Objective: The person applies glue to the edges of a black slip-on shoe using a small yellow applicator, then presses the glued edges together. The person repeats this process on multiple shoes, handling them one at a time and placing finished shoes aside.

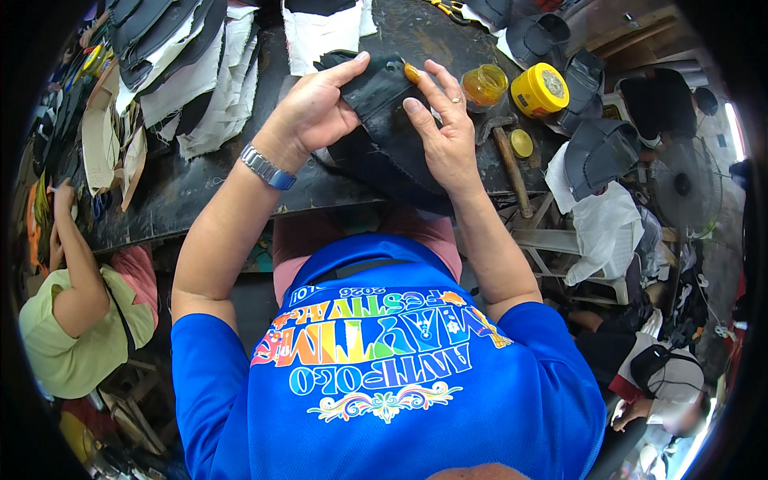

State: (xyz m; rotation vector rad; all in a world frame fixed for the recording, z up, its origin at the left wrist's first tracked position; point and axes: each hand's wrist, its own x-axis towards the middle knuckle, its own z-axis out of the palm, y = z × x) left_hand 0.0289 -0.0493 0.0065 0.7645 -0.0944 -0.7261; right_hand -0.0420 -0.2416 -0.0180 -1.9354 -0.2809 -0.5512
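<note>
A black leather shoe upper is held up over the table's near edge, its lower part hanging toward my lap. My left hand is closed on its left side, with the thumb along the top. My right hand is at the upper's right side, thumb and fingers apart. A shiny amber blob sits on one of its fingertips, by the upper's top edge. Just right of that hand stands an open glass jar smeared with amber paste. A claw hammer and a round yellow lid lie nearby.
A yellow tub stands beside the jar on the dark worktable. Stacked black uppers with white lining fill the left; more uppers lie right. A person in light green works at left, near a fan-side stool opposite.
</note>
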